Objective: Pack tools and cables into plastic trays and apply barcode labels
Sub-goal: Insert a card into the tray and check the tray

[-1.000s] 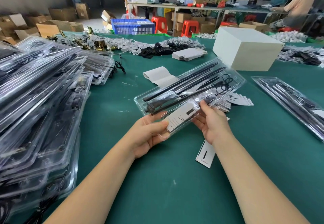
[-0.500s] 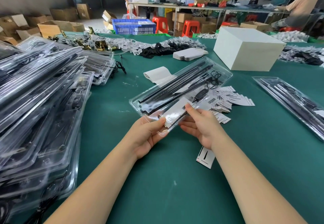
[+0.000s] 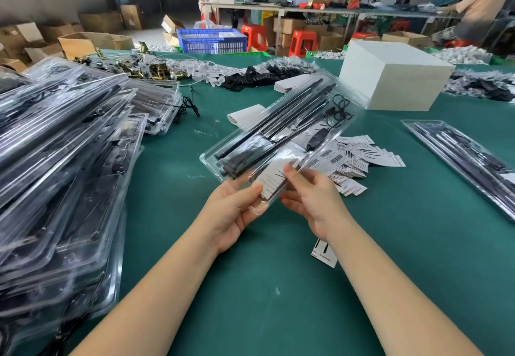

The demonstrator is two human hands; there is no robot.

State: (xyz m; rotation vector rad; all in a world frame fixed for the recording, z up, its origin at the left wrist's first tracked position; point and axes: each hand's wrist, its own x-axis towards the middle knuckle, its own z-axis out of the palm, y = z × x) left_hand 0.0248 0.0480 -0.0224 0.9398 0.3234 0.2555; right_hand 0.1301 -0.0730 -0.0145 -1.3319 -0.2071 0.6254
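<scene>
Held tray: a long clear plastic tray (image 3: 281, 138) was lifted off the green table (image 3: 250, 286), its near end in both hands and its far end angled up and away toward a white box (image 3: 390, 77), likely so the near corner faced the person for labelling
Contents: black rods (image 3: 284, 116) lay lengthwise in the tray's channels, with a coil of thin black cable (image 3: 338, 110) at the far end, seemingly each in its own moulded slot
Left hand (image 3: 234, 213): it gripped the tray's near corner from below, thumb on top, apparently steadying it
Right hand (image 3: 312, 196): fingers were closed narrowly on the tray's near edge, thumb pressing a white label card (image 3: 271, 181) against the plastic, probably seating it; whether the card sat inside or on top could not be told
Label supply: a loose pile of barcode labels (image 3: 354, 160) lay on the table just beyond the right hand, within easy reach
Stray label: one label (image 3: 324, 254) lay flat on the table under the right wrist
Finished stack: filled trays (image 3: 64, 166) were heaped at the left, seemingly the done pile
Waiting tray: another filled tray (image 3: 468, 160) lay at the right, well apart from the hands
</scene>
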